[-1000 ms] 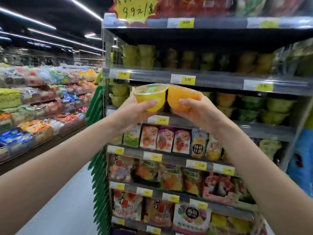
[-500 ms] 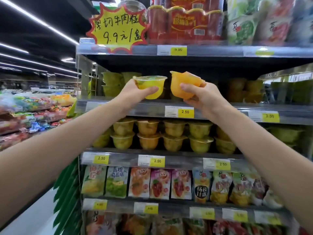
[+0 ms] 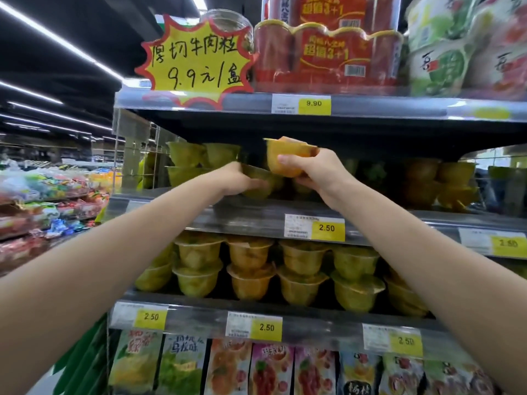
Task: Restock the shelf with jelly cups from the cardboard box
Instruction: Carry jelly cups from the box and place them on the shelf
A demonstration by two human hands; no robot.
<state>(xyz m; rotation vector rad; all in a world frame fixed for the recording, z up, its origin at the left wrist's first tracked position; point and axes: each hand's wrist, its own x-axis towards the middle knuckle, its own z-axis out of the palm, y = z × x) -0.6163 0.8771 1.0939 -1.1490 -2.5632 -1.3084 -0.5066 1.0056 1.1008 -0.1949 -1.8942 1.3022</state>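
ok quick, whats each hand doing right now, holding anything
Left hand: holding a yellow-green jelly cup.
Right hand: holding an orange jelly cup.

An orange jelly cup (image 3: pixel 285 161) is held tilted in the right grip (image 3: pixel 322 172) above the shelf (image 3: pixel 251 218). A greenish jelly cup (image 3: pixel 258 182) (blurred, in shadow) is held low on that shelf by the left grip (image 3: pixel 233 178), near the stacked cups (image 3: pixel 185 163).

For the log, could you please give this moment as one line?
left hand: grips green jelly cup at shelf | right hand: holds orange jelly cup
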